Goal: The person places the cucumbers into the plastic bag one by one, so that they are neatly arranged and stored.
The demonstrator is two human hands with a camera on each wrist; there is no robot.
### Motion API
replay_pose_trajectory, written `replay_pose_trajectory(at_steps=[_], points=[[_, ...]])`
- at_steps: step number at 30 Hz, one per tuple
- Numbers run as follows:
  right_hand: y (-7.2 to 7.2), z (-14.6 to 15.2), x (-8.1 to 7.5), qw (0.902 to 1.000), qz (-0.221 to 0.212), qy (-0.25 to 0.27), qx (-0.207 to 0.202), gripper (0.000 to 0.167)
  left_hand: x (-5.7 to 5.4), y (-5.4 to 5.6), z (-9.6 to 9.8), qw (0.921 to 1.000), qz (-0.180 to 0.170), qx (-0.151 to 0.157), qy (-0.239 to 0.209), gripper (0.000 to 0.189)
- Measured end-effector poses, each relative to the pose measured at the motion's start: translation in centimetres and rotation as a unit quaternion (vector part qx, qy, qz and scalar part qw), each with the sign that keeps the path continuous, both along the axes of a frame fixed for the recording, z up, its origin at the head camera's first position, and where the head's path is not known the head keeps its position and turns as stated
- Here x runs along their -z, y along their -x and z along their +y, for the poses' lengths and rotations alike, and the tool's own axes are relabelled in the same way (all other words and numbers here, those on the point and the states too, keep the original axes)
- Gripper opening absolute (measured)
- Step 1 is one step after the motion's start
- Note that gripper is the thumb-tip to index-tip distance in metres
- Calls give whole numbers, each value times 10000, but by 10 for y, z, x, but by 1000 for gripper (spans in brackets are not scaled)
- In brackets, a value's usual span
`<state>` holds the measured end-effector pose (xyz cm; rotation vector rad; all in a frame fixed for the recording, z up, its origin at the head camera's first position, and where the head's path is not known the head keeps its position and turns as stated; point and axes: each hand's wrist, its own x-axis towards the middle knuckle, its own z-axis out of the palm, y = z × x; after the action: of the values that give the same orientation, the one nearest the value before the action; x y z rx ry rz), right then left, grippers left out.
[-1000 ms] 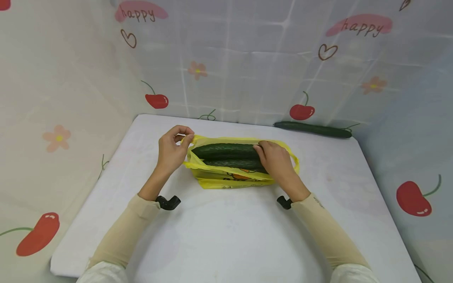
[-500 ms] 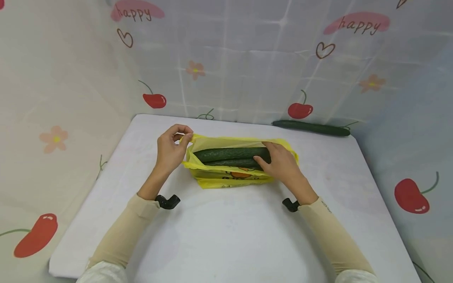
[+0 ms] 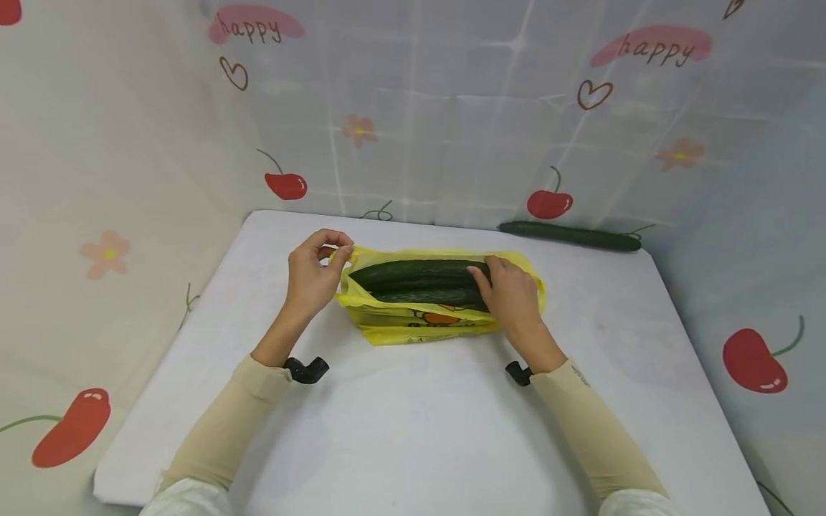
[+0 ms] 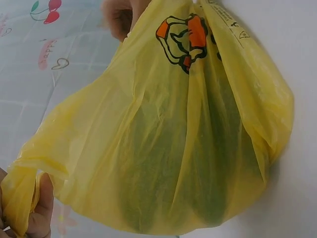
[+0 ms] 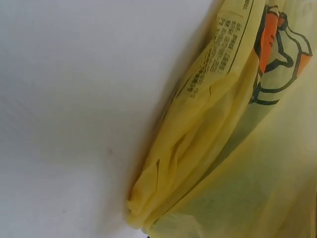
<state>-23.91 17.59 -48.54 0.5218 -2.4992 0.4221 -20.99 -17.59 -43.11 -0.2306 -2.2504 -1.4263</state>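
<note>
A yellow plastic bag [image 3: 393,337] lies on its side with its mouth spread, showing two dark green cucumbers inside. My left hand [image 3: 315,276] pinches the bag's left corner between thumb and fingertips; in the left wrist view those fingers [image 4: 43,206] appear at the lower left. With its thumb in front and fingers behind, my right hand [image 3: 515,294] grips the right end of the rear cucumber [image 3: 419,271]. The front cucumber [image 3: 426,295] lies beside it, its right end hidden by the hand. In the right wrist view only the printed bag [image 5: 198,124] shows.
A third cucumber [image 3: 571,236] lies along the back right edge of the white table [image 3: 413,430]. Behind and at both sides hang printed curtains [image 3: 445,143] with cherries and flowers. Each wrist carries a black mount [image 3: 307,370].
My right hand first shifts right and spreads over the cucumbers, which sit lower, then closes round the rear cucumber, which now sits higher in the bag's mouth. My left hand keeps its pinch.
</note>
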Motion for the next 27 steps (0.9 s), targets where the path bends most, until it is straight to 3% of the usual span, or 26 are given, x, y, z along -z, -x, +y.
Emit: replay_pose_trajectory(at_steps=[4,7,17,27], points=[[1,-3,-2,9968,621,-139,-490,19,-2,1,-1,10000,27,0,-96,9],[3,-6,-5,9929,832,-403,-745,9,-1,1,-1,9999,46,-4,-153,10],[0,-5,-13,9925,-284,-346,-1134,27,5,1,-1,9997,3,125,-205,9],[-3,6,-7,9892,-445,-388,-1345,32,7,2,-2,9996,-11,75,-285,9]])
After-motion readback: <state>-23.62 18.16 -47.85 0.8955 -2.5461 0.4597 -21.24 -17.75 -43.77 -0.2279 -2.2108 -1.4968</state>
